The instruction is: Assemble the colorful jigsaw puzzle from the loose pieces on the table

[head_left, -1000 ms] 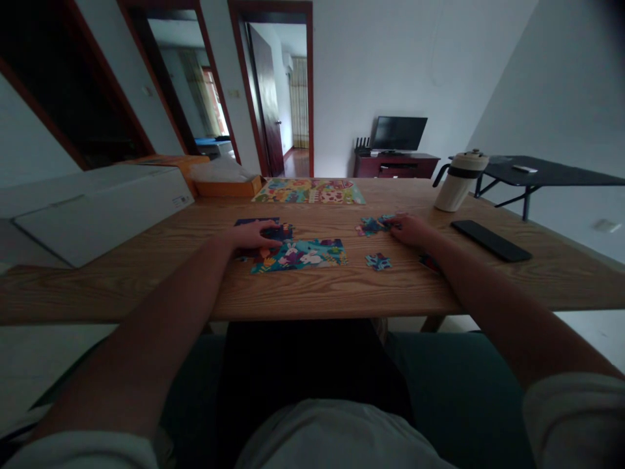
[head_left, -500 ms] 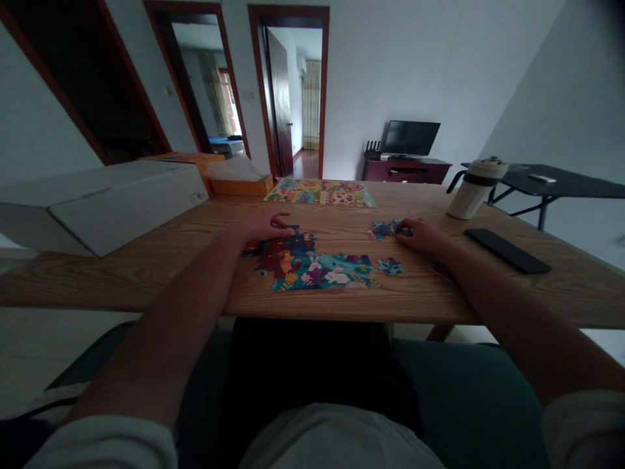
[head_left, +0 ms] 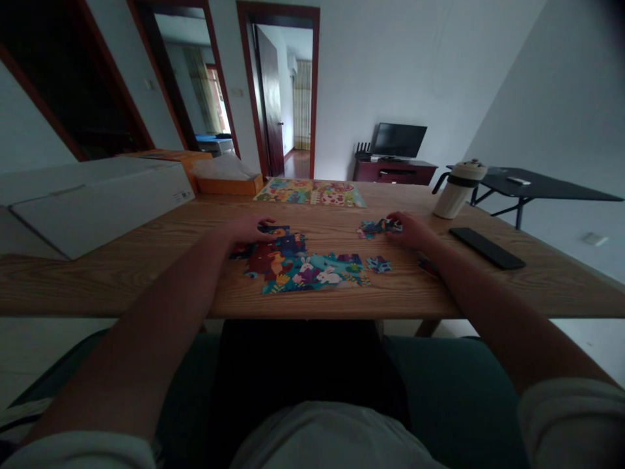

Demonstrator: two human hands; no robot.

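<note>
A partly joined jigsaw puzzle (head_left: 312, 270) with white rabbits and a fox lies flat on the wooden table. My left hand (head_left: 247, 230) rests at its upper left edge, thumb and fingers apart, with nothing visible between them. Over to the right, my right hand (head_left: 406, 229) has its fingers curled onto a puzzle piece (head_left: 394, 225) at the end of a small cluster of pieces (head_left: 374, 228). Another small group of teal puzzle pieces (head_left: 379, 264) lies just right of the rabbits. A dark piece (head_left: 428, 266) is partly hidden under my right forearm.
A colourful picture sheet (head_left: 312, 193) lies at the table's far side. A white box (head_left: 107, 202) and an orange tissue box (head_left: 229, 185) stand on the left. To the right are a black phone-like slab (head_left: 486, 247) and a white flask (head_left: 459, 190) with a black handle.
The view has swung slightly right, so things appear further left. My right hand's fingers have shifted and show more of the piece beneath them. My left hand stays by the puzzle's upper left.
</note>
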